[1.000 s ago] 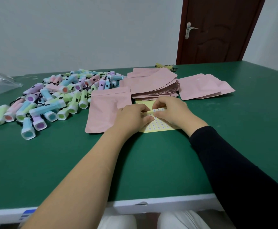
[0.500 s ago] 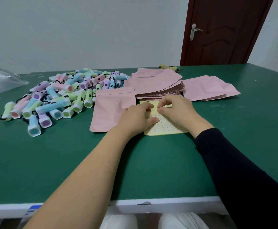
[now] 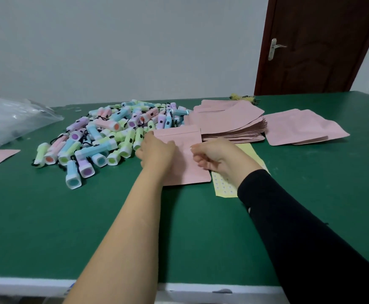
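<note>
Both hands meet over one pink pouch (image 3: 185,170) lying flat on the green table (image 3: 47,227). The left hand (image 3: 156,153) rests palm down on the pouch's left half with its fingers bent over the 9 o'clock edge. I cannot tell whether they grip that edge or only press it. The right hand (image 3: 219,159) sits at the pouch's 3 o'clock side with its fingers curled and its index tip against the pink face. Anything pinched there is too small to make out.

The pouch's long axis runs from 6 to 12 o'clock. Its straight far end points at 12, and its near end, with a rounded corner, points at 6. No print shows on its face.

A yellow sticker sheet (image 3: 223,187) lies just beside it at 3 o'clock, partly under the right wrist. Its rows of pale dots are too small to read.

A heap of pastel flashlights (image 3: 113,137) spreads from 9 to 11 o'clock, touching the pouch's far left corner. A stack of pink pouches (image 3: 229,123) lies at 1 o'clock, and loose pouches (image 3: 300,128) lie at 2. A clear plastic bag (image 3: 10,119) is well apart at 10 o'clock.
</note>
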The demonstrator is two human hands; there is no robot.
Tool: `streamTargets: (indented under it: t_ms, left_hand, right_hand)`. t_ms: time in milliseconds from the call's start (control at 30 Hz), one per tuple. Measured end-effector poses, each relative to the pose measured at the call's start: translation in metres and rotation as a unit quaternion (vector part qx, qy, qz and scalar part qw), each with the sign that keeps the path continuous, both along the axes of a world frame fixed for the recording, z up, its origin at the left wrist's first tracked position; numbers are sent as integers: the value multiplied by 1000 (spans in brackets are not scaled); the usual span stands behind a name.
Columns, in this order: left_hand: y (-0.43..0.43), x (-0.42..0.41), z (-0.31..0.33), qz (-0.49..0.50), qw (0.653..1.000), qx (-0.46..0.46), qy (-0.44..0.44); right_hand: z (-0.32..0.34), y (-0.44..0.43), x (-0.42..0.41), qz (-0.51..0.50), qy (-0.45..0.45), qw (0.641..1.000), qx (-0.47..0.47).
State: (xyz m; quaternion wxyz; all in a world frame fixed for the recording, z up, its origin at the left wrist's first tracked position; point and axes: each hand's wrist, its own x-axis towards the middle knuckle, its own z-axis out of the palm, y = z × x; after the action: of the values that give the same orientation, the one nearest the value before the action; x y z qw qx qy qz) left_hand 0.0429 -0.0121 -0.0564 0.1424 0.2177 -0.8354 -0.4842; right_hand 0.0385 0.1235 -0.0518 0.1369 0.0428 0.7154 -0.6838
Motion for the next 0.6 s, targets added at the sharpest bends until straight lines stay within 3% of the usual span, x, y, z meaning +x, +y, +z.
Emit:
streamTargets:
  t_ms: [100, 267, 333, 500, 567, 600]
  left_hand:
    - [4, 3, 6, 2, 999, -14, 41]
    - [22, 17, 22, -12, 977, -119, 179]
    - [30, 21, 25, -61, 971, -103, 207]
    - [39, 35, 36, -216, 941, 151, 212]
    - [35, 40, 40, -306, 892, 264, 200]
    - [32, 41, 40, -354, 841, 353, 209]
  right_hand:
    - [2, -1, -1, -29, 33, 999, -18]
    - [27, 13, 7, -95, 151, 969, -171]
    - [35, 16, 12, -72, 180, 952, -239]
    - [40, 12, 23, 64, 138, 909, -388]
    - [42, 14, 26, 111, 130, 909, -381]
    - [42, 16, 27, 131, 127, 908, -377]
